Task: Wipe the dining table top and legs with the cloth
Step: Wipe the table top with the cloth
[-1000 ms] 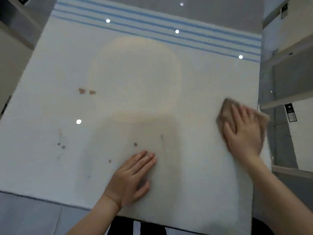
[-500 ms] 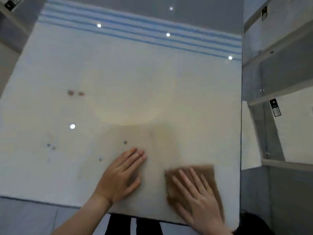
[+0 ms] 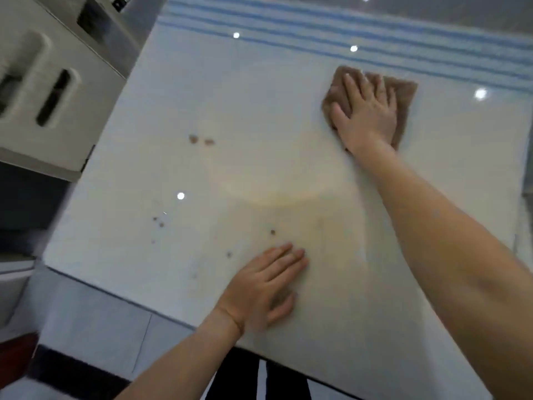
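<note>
The flat brown fabric cloth (image 3: 405, 95) sits on the far right part of the glossy white bench (image 3: 259, 90), just short of the pale blue stripes (image 3: 375, 34) that run along the far edge. The right hand (image 3: 367, 114) lies palm-down right on top of it. Its fingers (image 3: 354, 88) are straight and a bit fanned out, pressing the cloth flat, not bunching or pinching it. The cloth pokes out past the fingertips on the far side and past the thumb on the left. A wider strip shows to the right of the little finger, and a corner peeks out beside the wrist too. So basically the hand covers the middle and the cloth frames it all round. The right arm reaches long across the bench to get there.

The left hand (image 3: 264, 287) is well apart from the cloth, planted flat on the near part of the bench close to the near edge. Its fingers are straight and held close together, thumb out to the side, holding nothing.

Between the two hands the bench has small brown spots (image 3: 193, 139) left of centre, plus tinier dark specks (image 3: 158, 222) nearer the left hand. Bright round light reflections (image 3: 180, 196) dot the surface. Off the left side there's a white unit with dark slots (image 3: 28, 116). Grey floor tiles (image 3: 95, 319) show below the near edge, and dark clothing with a white stripe (image 3: 245, 376) is at the very bottom.
</note>
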